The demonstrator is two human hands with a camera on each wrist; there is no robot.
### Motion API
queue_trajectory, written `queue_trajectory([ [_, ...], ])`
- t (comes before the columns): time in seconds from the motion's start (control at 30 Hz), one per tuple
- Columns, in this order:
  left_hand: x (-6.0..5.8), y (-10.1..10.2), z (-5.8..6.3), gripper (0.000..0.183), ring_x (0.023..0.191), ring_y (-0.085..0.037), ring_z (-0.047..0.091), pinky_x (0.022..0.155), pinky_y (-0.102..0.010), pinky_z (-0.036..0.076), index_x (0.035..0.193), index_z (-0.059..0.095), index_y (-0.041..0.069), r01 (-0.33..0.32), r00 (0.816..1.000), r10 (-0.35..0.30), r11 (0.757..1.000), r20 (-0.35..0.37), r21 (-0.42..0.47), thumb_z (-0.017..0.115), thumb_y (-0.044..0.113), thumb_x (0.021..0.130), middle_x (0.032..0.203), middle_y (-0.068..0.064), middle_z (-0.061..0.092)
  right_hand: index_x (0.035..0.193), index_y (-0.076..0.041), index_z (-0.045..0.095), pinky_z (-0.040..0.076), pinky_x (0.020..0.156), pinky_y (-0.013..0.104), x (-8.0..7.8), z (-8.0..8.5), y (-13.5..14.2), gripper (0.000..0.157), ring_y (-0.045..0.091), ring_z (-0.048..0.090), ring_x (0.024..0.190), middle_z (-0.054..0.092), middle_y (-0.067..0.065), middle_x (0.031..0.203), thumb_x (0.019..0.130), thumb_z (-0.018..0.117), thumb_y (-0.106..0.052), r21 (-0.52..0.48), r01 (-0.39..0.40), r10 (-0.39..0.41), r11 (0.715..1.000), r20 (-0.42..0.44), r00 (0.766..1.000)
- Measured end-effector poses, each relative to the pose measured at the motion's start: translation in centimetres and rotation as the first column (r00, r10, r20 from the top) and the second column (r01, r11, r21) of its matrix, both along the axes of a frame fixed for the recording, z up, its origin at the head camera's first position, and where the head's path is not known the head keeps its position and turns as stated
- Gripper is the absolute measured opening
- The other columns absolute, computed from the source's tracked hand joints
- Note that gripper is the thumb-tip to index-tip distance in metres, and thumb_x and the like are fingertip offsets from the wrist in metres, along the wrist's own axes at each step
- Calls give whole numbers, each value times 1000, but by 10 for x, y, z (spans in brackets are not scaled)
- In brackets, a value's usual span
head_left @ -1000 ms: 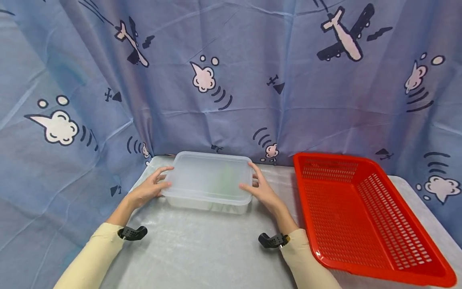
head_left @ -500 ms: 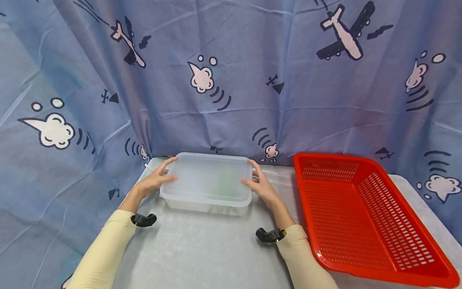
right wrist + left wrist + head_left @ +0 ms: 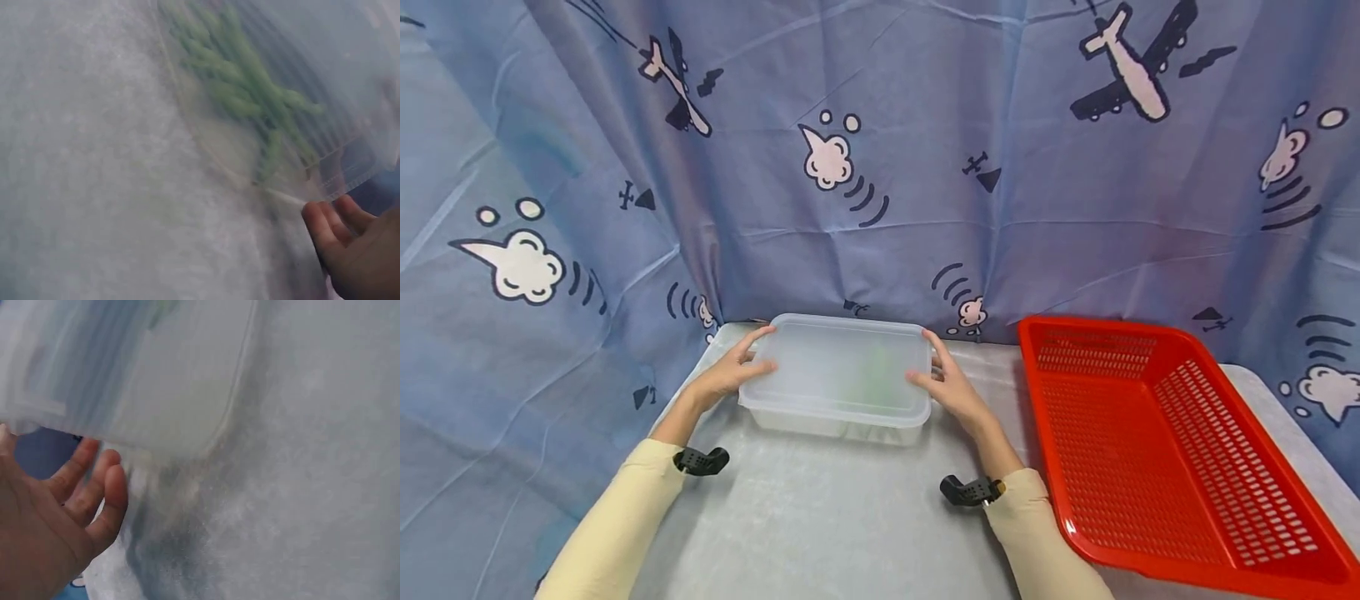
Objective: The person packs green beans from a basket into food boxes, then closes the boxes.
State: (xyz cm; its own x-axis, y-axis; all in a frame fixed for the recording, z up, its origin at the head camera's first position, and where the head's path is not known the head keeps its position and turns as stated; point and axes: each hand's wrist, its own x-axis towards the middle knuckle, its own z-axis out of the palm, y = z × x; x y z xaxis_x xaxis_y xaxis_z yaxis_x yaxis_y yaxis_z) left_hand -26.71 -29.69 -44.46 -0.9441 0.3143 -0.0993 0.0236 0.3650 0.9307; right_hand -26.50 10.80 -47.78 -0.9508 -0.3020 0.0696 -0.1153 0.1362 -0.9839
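Observation:
A clear rectangular plastic food container (image 3: 808, 423) stands at the far side of the table, covered by a frosted lid (image 3: 820, 367). Its left front corner juts out past the wall below. My left hand (image 3: 721, 379) grips the lid's left end, thumb on top and fingertips at the rim. At the opposite end my right hand (image 3: 957, 392) does the same. Green, bean-like pods (image 3: 234, 75) show through the wall in the right wrist view, filling the right part. In the left wrist view three fingers (image 3: 115, 487) curl just below the rim.
A large red plastic basket (image 3: 1138, 467) with slotted walls stands on the right, close beside my right forearm. A pale cloth covers the table (image 3: 842, 517). Behind and to the left hangs a blue curtain (image 3: 760, 167) printed with airplanes.
My left hand has slid farther back and inward along the lid's left end. The right hand keeps its place, and the container stays where it was; the head view shifts slightly.

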Motion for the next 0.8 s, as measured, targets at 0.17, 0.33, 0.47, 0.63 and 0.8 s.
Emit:
queue_trajectory([
  [0.17,15,2,-2,69,146,-51,3,105,-75,18,160,30,16,9,998,-10,1000,-63,-3,65,22,101,166,-16,9,165,-30,5,39,102,56,10,6,5,100,45,45,130,30,28,151,94,75,-20,20,-51,51,998,11,999],
  [0.33,19,-1,-12,64,147,-50,-2,104,-78,13,159,29,14,12,998,-8,998,-62,67,60,18,103,166,-17,5,165,-30,7,39,102,53,18,3,5,96,45,43,132,29,29,152,96,71,-11,-69,-55,58,996,39,998],
  [0.47,18,-4,-16,64,147,-48,-7,106,-76,10,160,27,15,2,999,2,995,-41,102,59,18,104,166,-18,1,165,-29,10,41,100,50,20,1,2,92,44,44,131,32,30,151,97,69,-8,-98,-30,33,995,32,999],
  [0.63,19,-4,-17,63,149,-42,-6,102,-64,31,162,23,21,-15,1000,13,995,22,97,54,28,107,164,-25,-4,165,-28,13,42,99,50,22,1,1,91,44,45,130,34,30,149,96,69,-8,-103,-7,9,995,23,1000],
  [0.8,16,2,-14,61,148,-43,-2,105,-60,27,163,17,23,18,999,-21,995,27,96,44,33,110,164,-24,-2,164,-26,15,45,97,47,24,5,4,89,43,48,127,39,30,147,96,70,-8,-77,36,-35,996,14,999],
])
